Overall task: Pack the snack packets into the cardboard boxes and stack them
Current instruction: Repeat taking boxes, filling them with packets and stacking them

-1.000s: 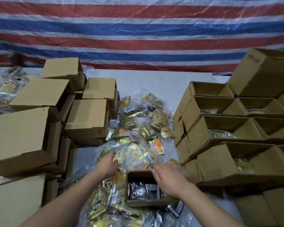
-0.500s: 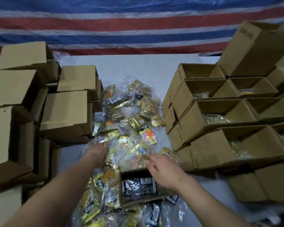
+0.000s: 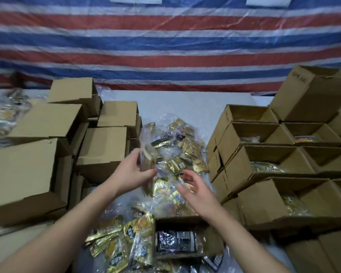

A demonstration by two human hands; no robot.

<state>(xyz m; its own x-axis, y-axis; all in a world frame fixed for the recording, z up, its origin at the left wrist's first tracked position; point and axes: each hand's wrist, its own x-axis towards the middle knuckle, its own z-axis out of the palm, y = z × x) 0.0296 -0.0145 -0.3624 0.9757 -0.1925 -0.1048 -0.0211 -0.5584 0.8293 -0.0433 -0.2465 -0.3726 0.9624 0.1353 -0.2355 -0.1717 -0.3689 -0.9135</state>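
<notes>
My left hand [image 3: 133, 171] grips a clear bag of snack packets [image 3: 148, 158] and holds it up above the heap of gold and dark snack packets [image 3: 177, 150] in the middle of the table. My right hand [image 3: 195, 191] hovers just right of that bag with its fingers spread and relaxed, holding nothing. Directly below my hands stands a small open cardboard box [image 3: 211, 236] with dark packets inside. More loose gold packets [image 3: 116, 245] lie to its left.
Closed cardboard boxes [image 3: 104, 148] are stacked on the left. Several open boxes [image 3: 268, 168], some with packets inside, stand in rows on the right, with a closed box [image 3: 311, 95] on top at the back. A striped tarp hangs behind the grey table [image 3: 185, 103].
My left hand has risen from the heap with a bag of packets in its grip. My right hand has lifted off the pile and opened beside it.
</notes>
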